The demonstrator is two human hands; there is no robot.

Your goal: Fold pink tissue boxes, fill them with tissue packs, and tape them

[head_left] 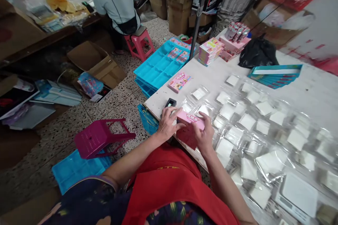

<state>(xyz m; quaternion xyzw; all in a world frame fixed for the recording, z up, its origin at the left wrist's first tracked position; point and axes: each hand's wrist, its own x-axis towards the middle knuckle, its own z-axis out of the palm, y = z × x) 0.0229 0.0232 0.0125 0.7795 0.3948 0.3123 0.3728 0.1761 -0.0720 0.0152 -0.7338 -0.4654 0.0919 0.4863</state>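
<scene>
Between my two hands, at the near edge of the white table, is a pink box [191,119] with its printed side up. My left hand [169,123] grips its left end. The right end is held by my right hand [204,132], fingers bent around it. A small black device [171,103] lies just beyond my left hand. Clear packets with white contents [198,93] lie beyond the box and to its right. Another pink printed box [180,82] rests farther back near the table's left edge.
Blue trays [155,68] are stacked left of the table [306,93], beside a dark pole [199,17]. A white scale [298,195] stands front right. A magenta stool [92,139] lies on the floor. A person in light clothing [116,0] sits at the back.
</scene>
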